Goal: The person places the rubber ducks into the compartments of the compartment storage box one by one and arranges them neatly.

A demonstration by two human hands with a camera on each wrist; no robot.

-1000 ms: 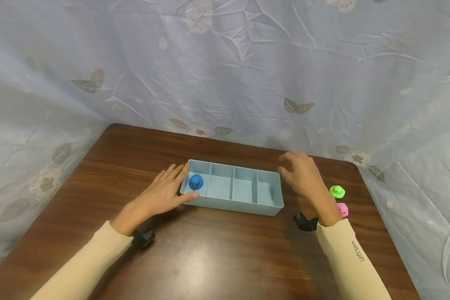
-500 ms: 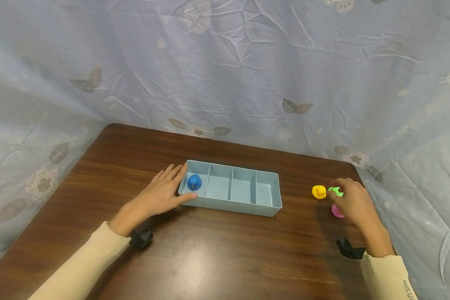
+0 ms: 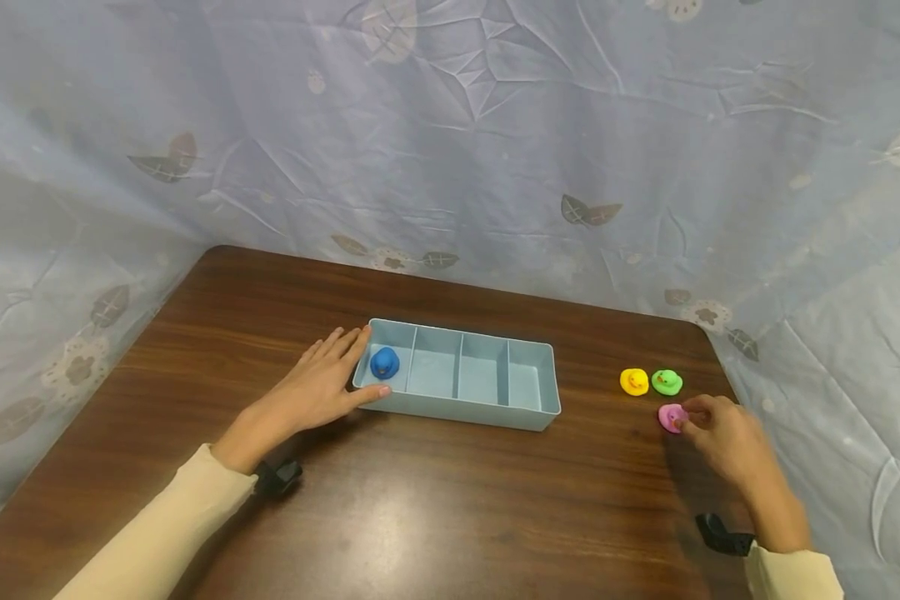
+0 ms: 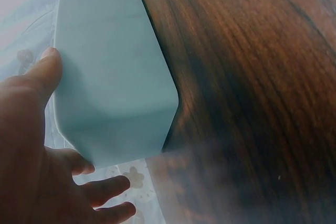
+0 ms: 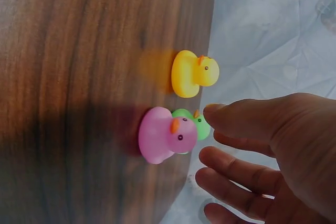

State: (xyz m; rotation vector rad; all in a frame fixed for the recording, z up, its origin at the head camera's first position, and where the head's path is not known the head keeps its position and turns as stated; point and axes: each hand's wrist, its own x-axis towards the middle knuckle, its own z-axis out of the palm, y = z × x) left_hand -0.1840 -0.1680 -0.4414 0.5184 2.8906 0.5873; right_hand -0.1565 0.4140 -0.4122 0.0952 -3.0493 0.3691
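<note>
My left hand (image 3: pixel 315 379) rests spread at the left end of a pale blue four-part box (image 3: pixel 450 407), thumb on its near rim and fingers by the left corner. In the left wrist view, the thumb (image 4: pixel 47 72) lies at the rim. A blue rubber duck (image 3: pixel 385 363) sits in the leftmost compartment. My right hand (image 3: pixel 735 442) hovers at a pink rubber duck (image 3: pixel 671 417), fingertips overlapping its right edge. The right wrist view shows the thumb and fingers apart, beside the pink duck's head. A yellow duck (image 3: pixel 634 382) and a green duck (image 3: pixel 667 382) stand just behind it.
The box and ducks are on a dark wood table (image 3: pixel 457 500). A patterned grey cloth (image 3: pixel 450 150) hangs behind it and along both sides. Black wrist mounts (image 3: pixel 277 477) sit at each wrist. The three other compartments right of the blue duck hold nothing.
My right hand has moved from the box's right end, rightward and nearer, past the green duck to the pink one, uncovering the yellow duck. The left hand has stayed at the box.
</note>
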